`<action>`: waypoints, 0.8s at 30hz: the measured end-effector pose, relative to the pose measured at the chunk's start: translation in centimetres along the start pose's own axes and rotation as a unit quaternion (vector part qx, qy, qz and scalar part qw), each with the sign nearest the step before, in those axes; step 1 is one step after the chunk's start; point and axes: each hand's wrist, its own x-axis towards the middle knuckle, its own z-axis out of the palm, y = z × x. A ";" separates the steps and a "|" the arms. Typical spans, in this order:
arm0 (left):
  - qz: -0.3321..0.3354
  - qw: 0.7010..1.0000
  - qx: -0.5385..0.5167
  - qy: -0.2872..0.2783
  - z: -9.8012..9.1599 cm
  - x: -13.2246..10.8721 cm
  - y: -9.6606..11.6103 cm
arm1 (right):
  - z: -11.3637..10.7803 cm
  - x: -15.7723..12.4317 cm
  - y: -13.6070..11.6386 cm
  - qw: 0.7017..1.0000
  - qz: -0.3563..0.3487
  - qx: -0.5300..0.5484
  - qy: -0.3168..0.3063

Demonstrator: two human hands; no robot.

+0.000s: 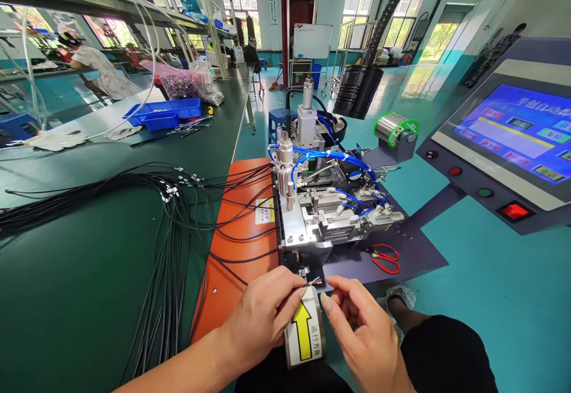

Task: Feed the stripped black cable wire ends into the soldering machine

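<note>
My left hand (272,307) pinches a black cable near its end, above the machine's front guide. Thin coloured wires (316,280) fan out from that cable end, just past my fingertips. My right hand (363,327) is held close on the other side, thumb and index finger apart, with nothing visible between them. Under the fingertips is the guide's label (304,330) with a yellow arrow. Ahead stands the metal machine (330,203) with pneumatic cylinders and blue tubes. Several black cables run across its orange plate (245,203) to the left.
A bundle of black cables (165,262) with white connectors lies on the green table (57,280). Red-handled scissors (386,258) rest on the machine base. A solder wire spool (395,128), a black nozzle (358,91) and a touchscreen panel (517,122) stand right. Blue trays (165,113) sit farther back.
</note>
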 end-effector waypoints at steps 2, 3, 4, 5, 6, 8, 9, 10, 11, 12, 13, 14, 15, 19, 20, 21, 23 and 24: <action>0.000 1.000 -0.001 0.002 0.0 0.0 0.0 | 0.0 0.1 -0.2 1.000 -0.018 -0.006 0.005; 0.002 1.000 -0.002 0.003 0.0 0.0 0.0 | 0.1 0.2 -0.3 1.000 -0.023 -0.007 0.005; 0.002 1.000 -0.002 0.004 0.0 0.0 0.1 | 0.1 0.2 -0.4 1.000 -0.027 -0.007 0.005; 0.000 1.000 -0.002 0.005 0.0 0.0 0.1 | 0.2 0.3 -0.5 0.999 -0.032 -0.008 0.002; -0.003 1.000 -0.001 0.006 0.0 0.0 0.2 | 0.2 0.3 -0.6 0.999 -0.038 -0.009 -0.002; -0.009 1.000 0.000 0.007 0.0 0.0 0.2 | 0.2 0.3 -0.7 0.998 -0.055 -0.014 -0.007; -0.011 1.000 0.002 0.008 0.0 0.0 0.2 | 0.2 0.3 -0.7 0.997 -0.069 -0.020 -0.006; -0.012 1.000 0.004 0.008 0.0 0.0 0.2 | 0.2 0.3 -0.7 0.996 -0.086 -0.030 -0.001; -0.012 1.000 0.005 0.008 0.1 0.0 0.2 | 0.2 0.3 -0.7 0.994 -0.105 -0.044 0.005; -0.012 1.000 0.007 0.008 0.1 0.0 0.2 | 0.2 0.2 -0.6 0.991 -0.123 -0.059 0.010; -0.013 1.000 0.009 0.010 0.1 0.0 0.1 | 0.3 0.1 -0.6 0.987 -0.140 -0.074 0.013; -0.014 1.000 0.012 0.010 0.2 0.0 0.1 | 0.3 0.1 -0.6 0.984 -0.155 -0.088 0.017; -0.014 1.000 0.016 0.011 0.2 0.0 0.1 | 0.3 0.1 -0.6 0.981 -0.167 -0.097 0.021; -0.010 1.000 0.025 0.011 0.2 -0.1 0.0 | 0.5 0.4 -1.1 0.982 -0.169 -0.083 0.032; -0.008 1.000 0.025 0.012 0.2 -0.1 0.1 | 0.6 0.6 -1.3 0.986 -0.146 -0.069 0.030; -0.006 1.000 0.026 0.013 0.2 -0.1 0.1 | 0.6 0.9 -1.5 0.992 -0.114 -0.054 0.024; -0.005 1.000 0.027 0.013 0.2 0.0 0.2 | 0.8 1.3 -1.8 0.999 -0.042 -0.029 0.013; -0.005 1.000 0.027 0.013 0.2 0.0 0.2 | 0.9 1.5 -1.9 1.000 -0.014 -0.024 0.009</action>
